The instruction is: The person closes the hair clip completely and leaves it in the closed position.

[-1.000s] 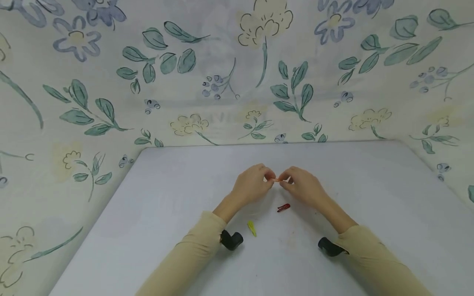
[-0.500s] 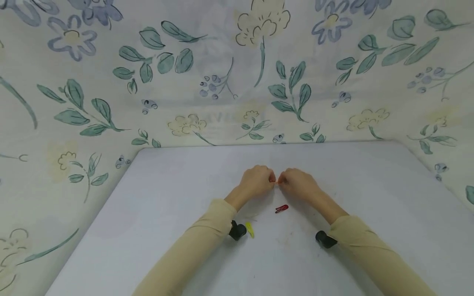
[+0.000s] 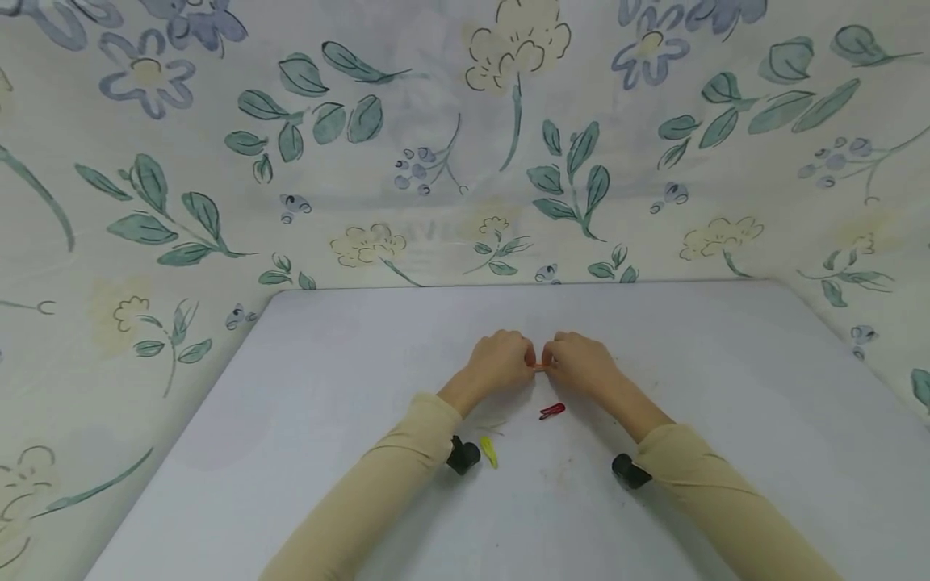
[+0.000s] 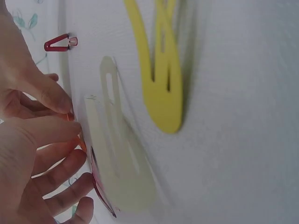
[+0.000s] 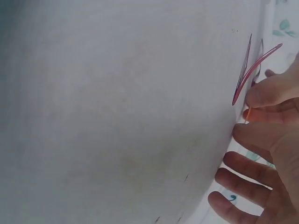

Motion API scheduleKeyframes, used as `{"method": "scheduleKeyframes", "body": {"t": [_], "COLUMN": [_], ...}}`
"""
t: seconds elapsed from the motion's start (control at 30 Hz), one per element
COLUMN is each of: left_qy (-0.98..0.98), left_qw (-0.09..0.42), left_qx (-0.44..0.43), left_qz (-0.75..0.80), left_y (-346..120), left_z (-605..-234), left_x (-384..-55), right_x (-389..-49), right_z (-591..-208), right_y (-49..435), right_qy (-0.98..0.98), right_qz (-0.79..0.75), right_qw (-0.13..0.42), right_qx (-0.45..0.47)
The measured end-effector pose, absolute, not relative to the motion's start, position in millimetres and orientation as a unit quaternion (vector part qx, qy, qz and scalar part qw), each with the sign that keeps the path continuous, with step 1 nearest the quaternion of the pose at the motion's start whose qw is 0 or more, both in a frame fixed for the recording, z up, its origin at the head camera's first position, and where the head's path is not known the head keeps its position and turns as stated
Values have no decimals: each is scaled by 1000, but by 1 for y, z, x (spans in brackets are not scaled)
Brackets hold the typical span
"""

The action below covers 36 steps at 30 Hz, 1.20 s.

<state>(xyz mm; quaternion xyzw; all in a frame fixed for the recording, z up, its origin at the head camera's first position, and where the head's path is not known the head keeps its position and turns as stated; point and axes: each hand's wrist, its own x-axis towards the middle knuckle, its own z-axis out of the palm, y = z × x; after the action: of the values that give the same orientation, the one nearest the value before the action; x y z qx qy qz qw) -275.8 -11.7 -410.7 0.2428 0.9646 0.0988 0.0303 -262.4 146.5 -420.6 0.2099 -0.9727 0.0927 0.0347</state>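
My left hand (image 3: pixel 501 359) and right hand (image 3: pixel 584 367) meet over the table, each pinching one end of a small orange hair clip (image 3: pixel 539 368). Fingers hide most of that clip; in the right wrist view a thin orange strip (image 5: pixel 248 113) shows between the fingertips. Nearer the body lies a red snap hair clip (image 3: pixel 552 411), its two parts sprung apart. A yellow snap clip (image 4: pixel 163 100) rests by my left wrist, and a pale cream one (image 4: pixel 128 172) lies beside it. Past the cream clip, a dark red clip (image 4: pixel 100 186) shows edge-on by my left fingers.
The white table (image 3: pixel 349 355) ends at the back against a floral cloth (image 3: pixel 436 194), which also hangs at both sides. Black wrist cameras (image 3: pixel 463 456) jut from under the beige sleeves (image 3: pixel 378 484), the left one close to the yellow clip.
Both hands have turned so their knuckles face up and have come slightly nearer the body, still pinching the orange clip. The wrists have drawn inward. The clips on the table stay put.
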Motion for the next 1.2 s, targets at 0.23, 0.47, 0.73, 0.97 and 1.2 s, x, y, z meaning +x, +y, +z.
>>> {"method": "scheduleKeyframes", "body": {"t": [0.23,0.47,0.73,0.97,1.2], "left_qy": [964,963,958,952,941], "left_qw": [30,22,6,-22,-69], "left_qx": [249,256,264,261,281], "left_qz": [91,83,111,155,174], "left_y": [-13,-16,-26,-45,-67], "left_z": [-410,-412,-411,-404,-397], "left_x": [-274,-274,-270,-261,-247], "right_x": [-259,-254,-250,-241,-224], "right_z": [-422,-420,-419,-419,-412], "right_y": [147,149,150,150,137], "right_qy": [-974,-972,-972,-964,-947], "right_qz": [92,101,127,174,210], "right_qw": [33,32,-1,10,25], "right_qx": [207,209,196,200,240]}}
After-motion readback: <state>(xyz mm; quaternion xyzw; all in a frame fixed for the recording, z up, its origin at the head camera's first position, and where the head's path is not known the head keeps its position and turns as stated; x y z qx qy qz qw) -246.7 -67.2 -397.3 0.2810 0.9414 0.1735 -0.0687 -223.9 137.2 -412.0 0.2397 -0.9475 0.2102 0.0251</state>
